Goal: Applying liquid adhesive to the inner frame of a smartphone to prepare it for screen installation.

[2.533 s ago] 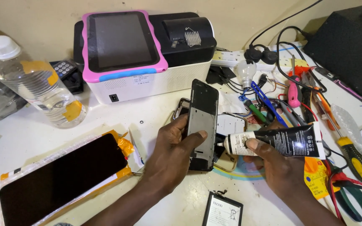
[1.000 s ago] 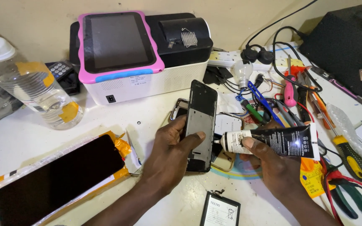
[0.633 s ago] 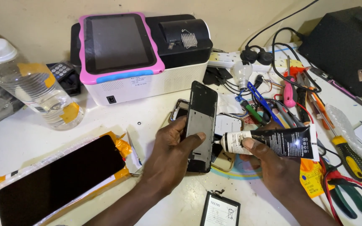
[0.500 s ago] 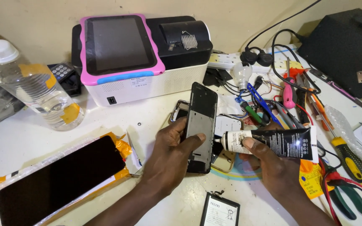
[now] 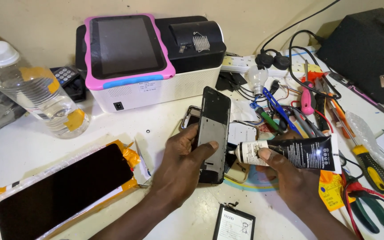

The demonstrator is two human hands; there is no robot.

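Head view, near to far. Nearest you: a flat phone battery (image 5: 233, 224) lies on the white desk (image 5: 125, 129), with a dark display panel (image 5: 63, 189) on bubble wrap to its left. Next, your left hand (image 5: 181, 158) is closed around an opened phone frame (image 5: 213, 133), held upright above the desk. Your right hand (image 5: 285, 175) grips a black glue tube (image 5: 298, 153), its white nozzle pointing at, and just beside, the frame's right edge. Pliers (image 5: 370, 204) and a yellow-handled screwdriver (image 5: 372, 166) lie at right. Farther left: a clear plastic bottle (image 5: 36, 91), white-capped, holding clear liquid. Farthest: a white box with a pink-rimmed screen (image 5: 127, 46).
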